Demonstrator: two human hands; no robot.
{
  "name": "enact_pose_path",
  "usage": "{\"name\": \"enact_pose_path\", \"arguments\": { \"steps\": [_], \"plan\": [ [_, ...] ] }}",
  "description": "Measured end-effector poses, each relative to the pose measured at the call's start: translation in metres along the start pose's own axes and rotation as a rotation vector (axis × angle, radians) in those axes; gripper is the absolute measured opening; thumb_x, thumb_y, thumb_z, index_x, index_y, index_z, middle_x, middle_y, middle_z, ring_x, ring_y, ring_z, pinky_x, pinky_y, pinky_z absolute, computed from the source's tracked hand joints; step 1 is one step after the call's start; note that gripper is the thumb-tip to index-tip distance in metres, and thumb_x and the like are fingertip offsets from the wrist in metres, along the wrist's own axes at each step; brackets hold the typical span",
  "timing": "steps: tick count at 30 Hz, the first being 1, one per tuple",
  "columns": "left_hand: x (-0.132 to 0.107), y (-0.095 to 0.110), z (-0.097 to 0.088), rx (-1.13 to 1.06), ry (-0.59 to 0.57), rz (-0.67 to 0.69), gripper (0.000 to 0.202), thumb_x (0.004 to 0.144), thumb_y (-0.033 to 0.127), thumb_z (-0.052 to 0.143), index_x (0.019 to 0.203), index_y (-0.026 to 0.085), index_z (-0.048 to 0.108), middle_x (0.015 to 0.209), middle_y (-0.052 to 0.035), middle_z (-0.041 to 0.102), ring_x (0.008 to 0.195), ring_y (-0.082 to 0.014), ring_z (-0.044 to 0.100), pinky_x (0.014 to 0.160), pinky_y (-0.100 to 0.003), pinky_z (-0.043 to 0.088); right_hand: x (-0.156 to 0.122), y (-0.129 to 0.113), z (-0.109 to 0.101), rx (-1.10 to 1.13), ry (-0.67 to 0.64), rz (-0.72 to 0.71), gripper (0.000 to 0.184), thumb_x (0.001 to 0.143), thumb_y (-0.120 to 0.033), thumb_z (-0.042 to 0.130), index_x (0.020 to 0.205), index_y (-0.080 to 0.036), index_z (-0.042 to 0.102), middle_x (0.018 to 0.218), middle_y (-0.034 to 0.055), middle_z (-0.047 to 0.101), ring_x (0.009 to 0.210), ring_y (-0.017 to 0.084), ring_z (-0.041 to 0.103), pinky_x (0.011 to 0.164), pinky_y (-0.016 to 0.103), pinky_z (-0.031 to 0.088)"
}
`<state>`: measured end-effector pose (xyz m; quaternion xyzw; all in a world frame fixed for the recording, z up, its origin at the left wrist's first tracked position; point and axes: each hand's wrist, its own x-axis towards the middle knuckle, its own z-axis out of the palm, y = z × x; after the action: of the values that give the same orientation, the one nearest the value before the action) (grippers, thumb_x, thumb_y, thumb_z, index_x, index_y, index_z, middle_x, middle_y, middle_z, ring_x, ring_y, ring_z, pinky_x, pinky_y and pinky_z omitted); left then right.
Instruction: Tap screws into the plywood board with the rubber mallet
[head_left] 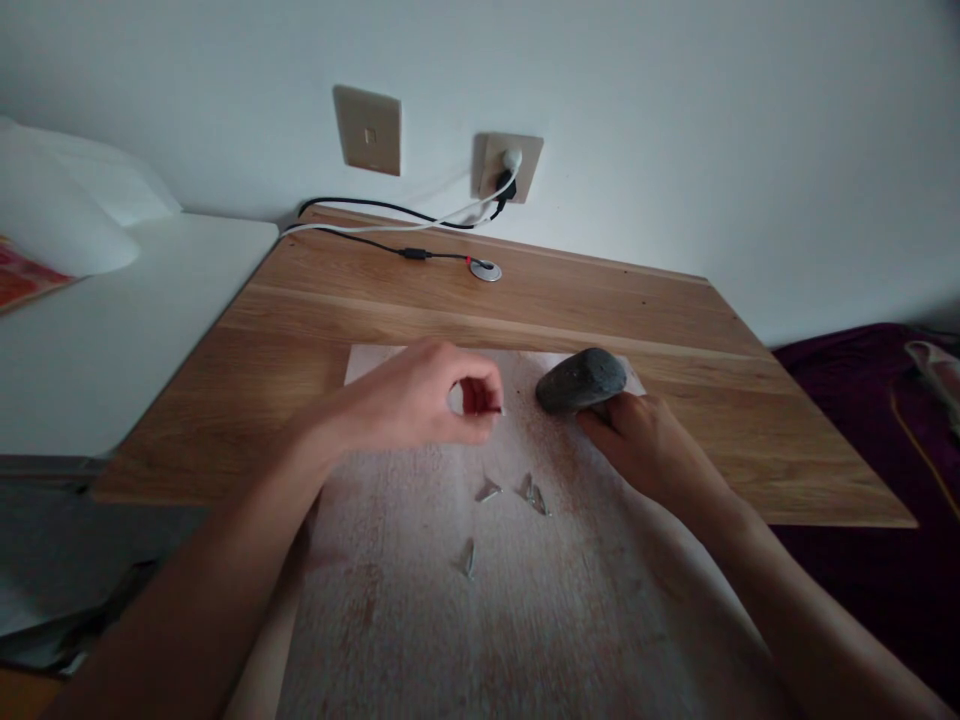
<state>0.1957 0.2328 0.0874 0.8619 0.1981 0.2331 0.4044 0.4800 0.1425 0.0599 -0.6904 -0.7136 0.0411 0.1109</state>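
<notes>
My left hand (442,395) hovers over a pale, worn wooden board (405,620), with thumb and index finger pinched on a small nail (498,411); only a tip of it shows. On the right, my right hand (630,430) is closed around a hammer. The thick dark grey end of the hammer (581,380) sticks up past the fingers, and the rest is hidden. Several loose silvery nails lie on the board: one nail (490,490) below my left hand, a small cluster of nails (537,495) beside it, and another nail (469,558) closer to me.
The board overlaps a wooden desktop (300,330) against the wall. Black and white cables (375,230) run along the back to a wall socket (517,165). A white table (172,290) adjoins on the left. Dark purple fabric (840,390) lies at the right.
</notes>
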Motion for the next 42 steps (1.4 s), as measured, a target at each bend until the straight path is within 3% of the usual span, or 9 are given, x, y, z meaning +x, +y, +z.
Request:
{"name": "enact_pose_path", "arguments": {
  "steps": [3, 7, 10, 18, 25, 42],
  "plan": [
    [0.024, -0.016, -0.007, -0.049, 0.118, -0.015, 0.007, 0.079, 0.013, 0.072, 0.085, 0.016, 0.071, 0.08, 0.0008, 0.074, 0.072, -0.0118, 0.063, 0.067, -0.025, 0.046, 0.001, 0.0, 0.0, 0.019, -0.01, -0.017, 0.029, 0.091, -0.033, 0.049, 0.063, -0.026, 0.049, 0.066, 0.0086, 0.067, 0.068, 0.025, 0.067, 0.065, 0.036, 0.037],
    [0.037, -0.033, -0.002, -0.093, 0.122, -0.006, 0.027, 0.08, 0.015, 0.072, 0.107, 0.017, 0.071, 0.079, 0.002, 0.074, 0.073, -0.012, 0.065, 0.069, -0.025, 0.048, 0.0, 0.001, 0.001, 0.019, 0.019, 0.003, 0.026, 0.093, -0.034, 0.049, 0.071, -0.024, 0.057, 0.073, 0.0116, 0.069, 0.071, 0.027, 0.067, 0.064, 0.036, 0.037],
    [0.034, -0.039, 0.006, -0.046, 0.105, -0.014, 0.013, 0.083, 0.016, 0.071, 0.096, 0.017, 0.073, 0.081, -0.0001, 0.074, 0.076, -0.0127, 0.066, 0.071, -0.026, 0.05, 0.0, 0.001, 0.001, 0.02, 0.026, -0.012, 0.025, 0.094, -0.034, 0.05, 0.075, -0.023, 0.061, 0.077, 0.0125, 0.07, 0.074, 0.028, 0.066, 0.065, 0.037, 0.038],
    [0.031, -0.041, 0.017, -0.004, 0.065, -0.051, 0.003, 0.088, 0.016, 0.07, 0.09, 0.017, 0.072, 0.08, 0.0003, 0.072, 0.072, -0.0116, 0.063, 0.07, -0.024, 0.05, 0.002, 0.004, 0.0, 0.001, 0.013, -0.049, 0.024, 0.093, -0.031, 0.051, 0.071, -0.025, 0.056, 0.076, 0.0106, 0.066, 0.079, 0.027, 0.063, 0.07, 0.037, 0.041],
    [0.026, -0.038, 0.019, 0.158, 0.136, 0.008, 0.008, 0.088, 0.011, 0.069, 0.091, 0.018, 0.072, 0.084, 0.0012, 0.075, 0.074, -0.0115, 0.065, 0.074, -0.025, 0.049, 0.001, 0.003, -0.001, -0.023, -0.001, -0.056, 0.026, 0.096, -0.03, 0.05, 0.075, -0.022, 0.063, 0.077, 0.0118, 0.067, 0.077, 0.027, 0.064, 0.068, 0.036, 0.04],
    [0.024, -0.04, 0.02, 0.179, 0.116, 0.022, 0.008, 0.088, 0.013, 0.068, 0.092, 0.019, 0.073, 0.088, 0.0001, 0.076, 0.077, -0.0124, 0.066, 0.077, -0.025, 0.05, -0.001, -0.003, -0.002, -0.022, 0.001, -0.021, 0.025, 0.097, -0.028, 0.052, 0.078, -0.021, 0.067, 0.075, 0.0096, 0.068, 0.076, 0.025, 0.065, 0.066, 0.035, 0.04]
  ]
}}
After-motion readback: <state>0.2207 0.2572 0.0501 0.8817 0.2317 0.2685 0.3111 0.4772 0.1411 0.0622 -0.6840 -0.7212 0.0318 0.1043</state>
